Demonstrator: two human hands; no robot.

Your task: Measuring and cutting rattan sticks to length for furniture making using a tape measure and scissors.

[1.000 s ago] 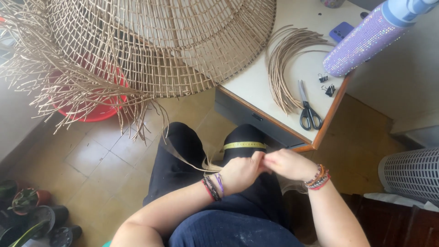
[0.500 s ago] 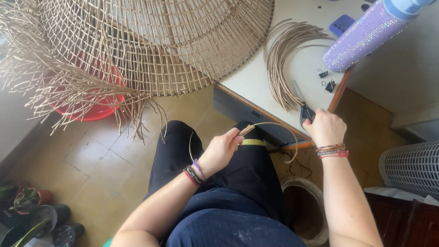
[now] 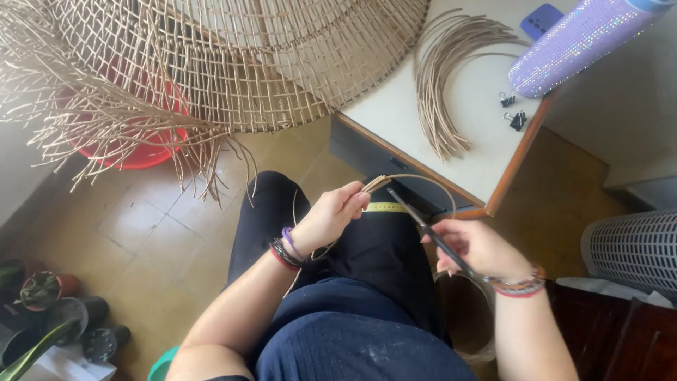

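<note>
My left hand [image 3: 330, 215] pinches the ends of a thin looped rattan strand [image 3: 416, 178] above my lap. My right hand [image 3: 478, 247] grips a pair of dark scissors [image 3: 423, 224], whose blades point up and left toward the strand ends near my left fingers. A large woven rattan shade [image 3: 233, 56] with loose, frayed strands hangs over the upper left. A yellow measuring tape [image 3: 386, 207] lies across my dark trousers.
A white table with a wooden edge [image 3: 515, 176] holds a bundle of curved rattan strands [image 3: 451, 77], two black binder clips [image 3: 513, 111], a blue phone [image 3: 541, 18] and a glittery purple cylinder [image 3: 578, 42]. A red basin [image 3: 151, 152], plant pots [image 3: 49, 310] and a grey fan grille [image 3: 631, 243] stand on the floor.
My right hand took the scissors from the table and brought them down to the strand. My left hand kept hold of the strand loop.
</note>
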